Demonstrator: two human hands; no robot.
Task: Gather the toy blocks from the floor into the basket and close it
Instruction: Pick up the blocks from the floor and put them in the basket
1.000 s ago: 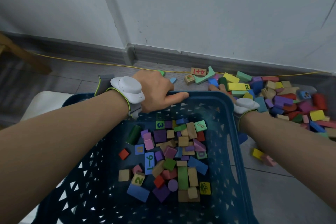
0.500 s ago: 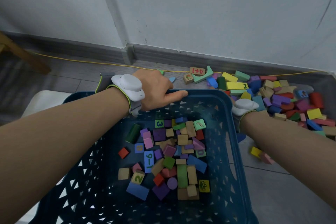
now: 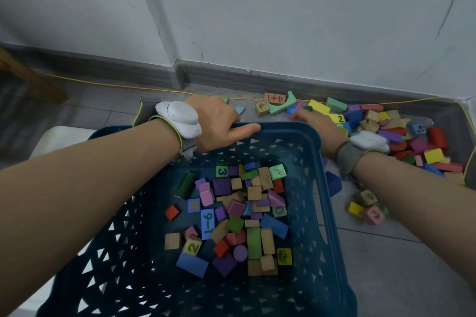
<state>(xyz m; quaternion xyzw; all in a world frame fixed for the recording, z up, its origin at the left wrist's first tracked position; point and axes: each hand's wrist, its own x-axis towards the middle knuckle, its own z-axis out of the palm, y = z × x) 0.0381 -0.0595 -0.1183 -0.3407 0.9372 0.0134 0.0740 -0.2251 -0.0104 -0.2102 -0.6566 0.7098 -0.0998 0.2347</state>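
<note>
Maybe a third done: basket (image 3: 304, 134) part-filled, big block pile (image 3: 401, 134) left; left hand (image 3: 219, 123) grips the rim, right hand (image 3: 316, 123) grip unclear.

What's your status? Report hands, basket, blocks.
Left hand grips the far rim of the basket. Right hand down among the floor blocks, grip unclear. Basket part filled, no lid on.
</note>
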